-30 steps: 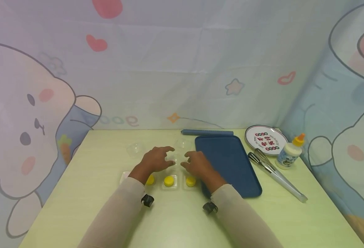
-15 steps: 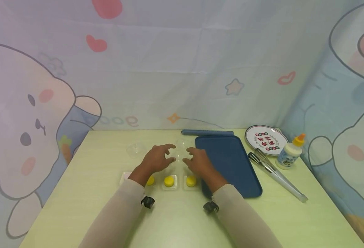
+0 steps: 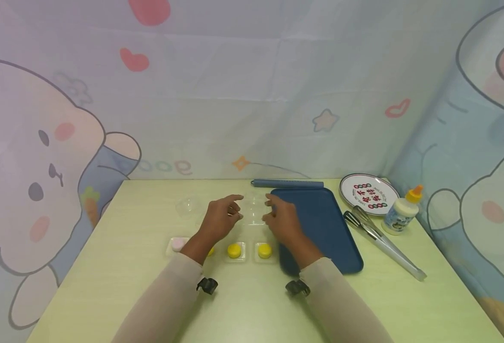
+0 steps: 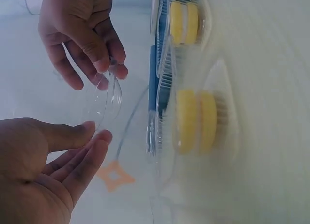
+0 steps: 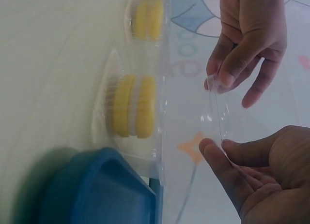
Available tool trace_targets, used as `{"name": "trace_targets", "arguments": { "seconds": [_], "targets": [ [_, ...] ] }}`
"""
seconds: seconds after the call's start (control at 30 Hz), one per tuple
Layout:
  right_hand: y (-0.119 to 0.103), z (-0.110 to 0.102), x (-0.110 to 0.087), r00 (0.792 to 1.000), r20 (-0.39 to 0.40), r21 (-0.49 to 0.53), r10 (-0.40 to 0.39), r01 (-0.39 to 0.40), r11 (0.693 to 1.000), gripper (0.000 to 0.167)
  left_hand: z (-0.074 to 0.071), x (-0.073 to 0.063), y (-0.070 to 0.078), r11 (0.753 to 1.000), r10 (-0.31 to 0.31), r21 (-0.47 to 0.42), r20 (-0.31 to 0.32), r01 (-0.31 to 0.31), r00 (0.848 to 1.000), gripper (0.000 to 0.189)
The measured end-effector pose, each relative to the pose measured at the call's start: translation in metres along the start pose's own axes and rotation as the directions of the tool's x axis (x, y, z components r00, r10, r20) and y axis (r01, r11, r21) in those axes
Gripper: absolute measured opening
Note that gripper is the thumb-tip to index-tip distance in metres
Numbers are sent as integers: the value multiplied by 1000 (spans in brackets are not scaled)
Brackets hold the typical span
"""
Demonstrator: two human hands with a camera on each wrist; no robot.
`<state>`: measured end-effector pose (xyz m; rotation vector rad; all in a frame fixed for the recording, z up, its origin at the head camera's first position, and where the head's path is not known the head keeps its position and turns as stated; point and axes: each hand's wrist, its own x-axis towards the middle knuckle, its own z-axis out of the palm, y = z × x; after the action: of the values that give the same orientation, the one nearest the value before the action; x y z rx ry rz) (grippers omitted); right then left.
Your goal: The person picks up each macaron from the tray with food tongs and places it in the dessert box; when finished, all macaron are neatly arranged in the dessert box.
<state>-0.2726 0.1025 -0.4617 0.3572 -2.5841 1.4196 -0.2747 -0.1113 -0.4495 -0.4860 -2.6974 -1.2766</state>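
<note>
In the head view my left hand (image 3: 221, 219) and right hand (image 3: 282, 220) face each other over the middle of the table. Between them they hold a clear plastic domed lid (image 4: 112, 99); fingers and thumb of each hand pinch opposite edges. The right wrist view shows the thin lid (image 5: 216, 116) edge-on, raised off the table. Nearer the body, yellow macarons (image 3: 234, 250) sit in small clear trays in a row. A pink macaron (image 3: 178, 245) lies at the row's left end, and my left forearm partly hides the yellow one beside it.
Another clear lid (image 3: 187, 206) lies at the back left. A blue tray (image 3: 320, 228) stands right of the hands, with a blue stick-like thing (image 3: 287, 183) behind it. Further right are a printed plate (image 3: 368, 193), metal tongs (image 3: 385, 243) and a yellow-capped bottle (image 3: 401, 212).
Both hands have moved a little to the right and away from the body, and the lid shows more clearly between them. More of the pink macaron is visible now.
</note>
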Motion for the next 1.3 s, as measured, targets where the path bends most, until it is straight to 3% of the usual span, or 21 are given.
{"name": "trace_targets", "arguments": {
  "seconds": [0.17,0.3,0.63,0.97,1.3],
  "targets": [
    [-1,-10,-6,999,37,2,-36,36,999,62,-1,-5,4,998,-2,-69,-5,2,1000,56],
    [1,-17,-11,994,67,-35,-82,85,996,56,0,-9,3,996,4,-94,17,-2,1000,48],
    [8,-29,-23,985,127,38,-118,114,993,43,4,-15,1,991,85,-109,55,-78,995,28],
    [14,-40,-29,971,130,-13,-203,206,978,27,3,-18,2,986,165,-48,75,-162,983,16],
    [17,-45,-35,962,127,23,-241,240,970,24,6,-22,4,975,191,-140,131,-173,973,14]
  ]
}}
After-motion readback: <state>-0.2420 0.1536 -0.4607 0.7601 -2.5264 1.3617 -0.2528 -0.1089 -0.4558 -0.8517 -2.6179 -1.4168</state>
